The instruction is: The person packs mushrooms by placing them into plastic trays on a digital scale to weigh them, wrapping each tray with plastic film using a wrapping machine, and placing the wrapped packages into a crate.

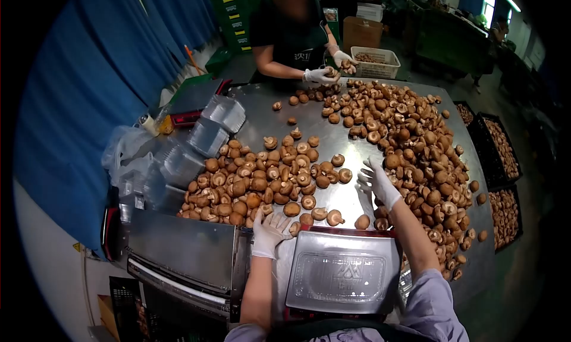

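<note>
My left hand (pixel 270 234), in a white glove, rests at the near edge of the smaller heap of brown mushrooms (pixel 256 175). Its fingers are spread, with mushrooms by the fingertips; firm contact is hard to make out. Over bare metal beside the large mushroom pile (pixel 416 146) is my right hand (pixel 379 182), also gloved, fingers apart and nothing seen in it. Right in front of my body, a clear plastic tray (pixel 345 276) lies on the flat metal plate of a scale. Loose mushrooms lie between the two hands.
Across the metal table (pixel 256 107), a co-worker's gloved hands (pixel 324 74) hold mushrooms. Stacked clear plastic trays (pixel 208 137) stand at the left, behind a metal-topped machine (pixel 181 247). Black crates of mushrooms (pixel 504 217) sit at the right; a white basket (pixel 375 62) is at the back.
</note>
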The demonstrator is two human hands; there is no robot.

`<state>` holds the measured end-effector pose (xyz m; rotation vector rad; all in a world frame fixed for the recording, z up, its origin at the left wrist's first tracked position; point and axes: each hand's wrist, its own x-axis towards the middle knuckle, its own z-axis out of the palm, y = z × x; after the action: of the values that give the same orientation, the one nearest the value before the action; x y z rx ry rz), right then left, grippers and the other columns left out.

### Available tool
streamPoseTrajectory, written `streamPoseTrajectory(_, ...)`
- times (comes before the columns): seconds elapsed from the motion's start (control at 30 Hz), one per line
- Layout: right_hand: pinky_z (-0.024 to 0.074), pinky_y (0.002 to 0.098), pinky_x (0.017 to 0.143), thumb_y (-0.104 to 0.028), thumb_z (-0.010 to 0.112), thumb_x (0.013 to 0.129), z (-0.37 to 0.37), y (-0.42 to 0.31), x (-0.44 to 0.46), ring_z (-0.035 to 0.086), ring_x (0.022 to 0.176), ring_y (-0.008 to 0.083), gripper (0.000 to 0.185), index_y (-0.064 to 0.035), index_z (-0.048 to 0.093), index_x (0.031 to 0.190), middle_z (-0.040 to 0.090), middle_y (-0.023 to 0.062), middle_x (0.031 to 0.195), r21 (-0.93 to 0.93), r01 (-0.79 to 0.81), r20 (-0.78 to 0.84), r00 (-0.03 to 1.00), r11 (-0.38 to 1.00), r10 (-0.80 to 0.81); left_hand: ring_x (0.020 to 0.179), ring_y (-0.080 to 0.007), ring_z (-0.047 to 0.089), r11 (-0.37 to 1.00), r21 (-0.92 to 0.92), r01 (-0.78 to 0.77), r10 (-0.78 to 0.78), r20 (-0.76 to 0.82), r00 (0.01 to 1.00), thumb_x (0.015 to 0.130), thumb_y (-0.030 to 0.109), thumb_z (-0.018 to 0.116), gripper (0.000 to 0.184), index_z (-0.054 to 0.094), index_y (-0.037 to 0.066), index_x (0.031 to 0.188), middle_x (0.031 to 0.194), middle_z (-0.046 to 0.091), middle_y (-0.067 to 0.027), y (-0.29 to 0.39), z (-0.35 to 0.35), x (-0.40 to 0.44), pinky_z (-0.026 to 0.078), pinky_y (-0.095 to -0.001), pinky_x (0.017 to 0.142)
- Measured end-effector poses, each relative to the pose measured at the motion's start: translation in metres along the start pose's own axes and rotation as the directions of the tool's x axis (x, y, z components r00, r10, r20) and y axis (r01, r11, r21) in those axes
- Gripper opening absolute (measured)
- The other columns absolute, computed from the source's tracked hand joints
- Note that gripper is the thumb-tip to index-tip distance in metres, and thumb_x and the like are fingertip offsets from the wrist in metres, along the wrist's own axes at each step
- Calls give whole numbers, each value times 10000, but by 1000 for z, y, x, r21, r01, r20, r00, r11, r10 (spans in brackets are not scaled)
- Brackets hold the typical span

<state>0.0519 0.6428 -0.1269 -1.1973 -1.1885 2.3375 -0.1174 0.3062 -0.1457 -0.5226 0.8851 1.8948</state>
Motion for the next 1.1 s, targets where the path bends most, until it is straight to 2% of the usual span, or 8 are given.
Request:
streamPoseTrajectory(0.13,371,436,945,-729,403,822,45,13,58,452,1136,213,854,-193,225,1462,285,117,1467,-77,46,73,997,996,-40,1330,-352,301,996,-88,3,0,34,999,805,640,519,925,145,119,1472,1494,246,-106,6,3,24,229,-618,1021)
streamPoseTrajectory(0.33,272,388,1079,-509,447,916,139,-2,41,387,1286,256,547,-102,549,1268,430,139,1386,-97,76,363,931,992,-36,1361,-424,203,995,-91,41,-15,270,963,799,748,408,899,148,211,1471,1507,203,-131,15,35,48,110,-698,1025)
streamPoseTrajectory(0.47,388,355,1032,-392,475,930,149,11,59,461,1237,234,497,-100,475,1332,449,133,1370,46,-53,623,782,998,13,1384,-405,149,993,-117,31,5,296,955,768,778,414,950,101,230,1477,1516,181,-126,17,40,52,93,-708,1024)
streamPoseTrajectory(0.57,438,350,993,-346,486,929,156,13,57,493,1208,233,488,-103,449,1351,455,129,1364,12,62,648,760,998,-55,1387,-394,152,992,-125,37,8,340,940,762,775,433,960,99,231,1478,1520,172,-120,16,42,52,102,-709,1022)
streamPoseTrajectory(0.6,397,345,1028,-353,500,913,156,18,63,465,1233,234,507,-104,451,1351,438,130,1378,-40,125,643,763,991,-70,1374,-380,203,987,-158,-4,30,158,987,761,761,457,955,157,197,1470,1510,202,-118,14,55,43,125,-705,1024)
streamPoseTrajectory(0.83,300,325,1079,-344,544,873,161,38,55,374,1294,235,535,-93,468,1340,373,136,1420,-150,241,630,771,959,-95,1299,-364,337,980,-173,-101,111,52,992,758,700,539,867,347,146,1397,1432,341,-120,12,54,41,282,-684,969)
streamPoseTrajectory(0.97,341,298,1043,-172,517,860,164,36,33,447,1228,220,439,-95,520,1293,476,115,1336,-30,149,623,776,988,-98,1296,-363,345,972,-218,-84,105,88,991,783,655,549,805,372,145,1380,1428,351,-114,12,60,27,299,-682,956)
streamPoseTrajectory(1.1,426,294,965,-165,499,822,162,34,13,513,1138,225,490,-55,487,1298,506,138,1268,-46,341,495,824,939,-275,1245,-360,419,981,-164,-101,131,184,974,809,605,559,726,427,124,1337,1373,427,-122,12,79,0,325,-657,961)
